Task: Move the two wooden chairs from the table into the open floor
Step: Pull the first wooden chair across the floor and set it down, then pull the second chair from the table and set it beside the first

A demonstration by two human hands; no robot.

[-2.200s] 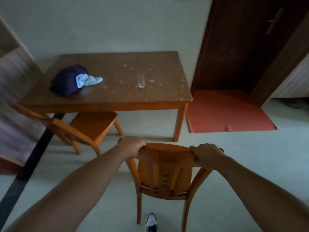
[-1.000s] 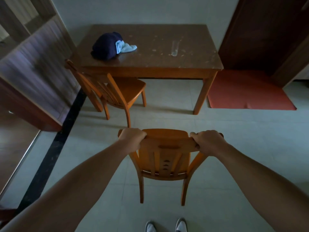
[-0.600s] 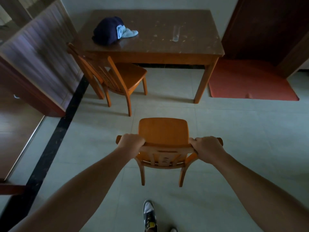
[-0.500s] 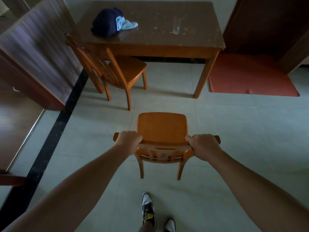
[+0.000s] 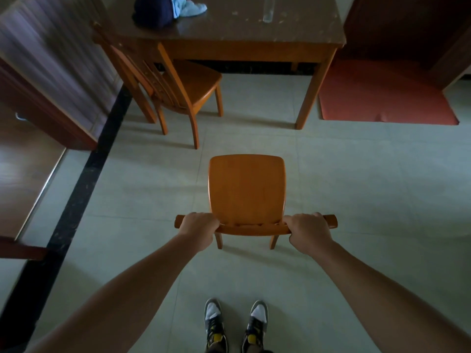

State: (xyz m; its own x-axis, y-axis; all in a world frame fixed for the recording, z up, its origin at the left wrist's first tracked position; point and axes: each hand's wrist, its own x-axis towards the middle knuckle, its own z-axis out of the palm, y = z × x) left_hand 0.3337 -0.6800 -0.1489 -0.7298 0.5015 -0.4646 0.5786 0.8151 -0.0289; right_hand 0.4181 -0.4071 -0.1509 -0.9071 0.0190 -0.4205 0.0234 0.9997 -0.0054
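pulled well back from the table [image 5: 229,42], first chair [image 5: 246,189] sits on open tile, left hand [image 5: 197,226] and right hand [image 5: 307,229] clenched on its top rail; second chair [image 5: 183,85] waits, and a rear leg could clip the shoes [image 5: 235,324].

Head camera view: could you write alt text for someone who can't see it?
Both hands, left hand and right hand, grip the top rail of a wooden chair standing on open tile floor. A second wooden chair sits at the table beyond.
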